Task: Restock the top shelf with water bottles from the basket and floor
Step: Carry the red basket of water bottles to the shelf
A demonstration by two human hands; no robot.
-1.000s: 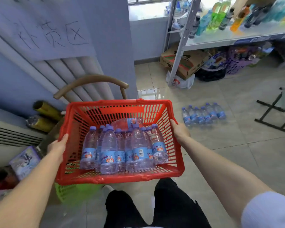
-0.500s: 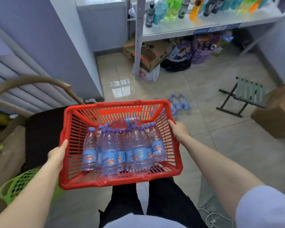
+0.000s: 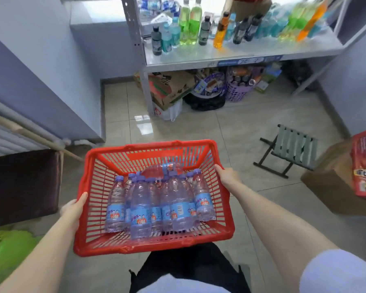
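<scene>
I carry a red plastic basket (image 3: 97,208) in front of my waist. Several small water bottles (image 3: 178,204) with purple caps and blue labels stand upright inside it, and one more lies flat behind them. My left hand (image 3: 73,209) grips the basket's left rim. On the right rim sits my right hand (image 3: 227,176), also gripping. Ahead is a grey metal shelf unit (image 3: 241,55) whose visible board carries green, orange, dark and blue drink bottles. The bottles on the floor are out of view.
Under the shelf sit a cardboard box (image 3: 169,87), a black basket (image 3: 205,101) and a purple basket (image 3: 238,92). A folding stool (image 3: 292,149) stands on the tiled floor at right, boxes (image 3: 342,187) further right, a dark chair (image 3: 21,187) at left.
The view has turned right and come closer to the shelf unit. The basket stays held in both hands. The floor bottles have slipped out of sight behind the basket.
</scene>
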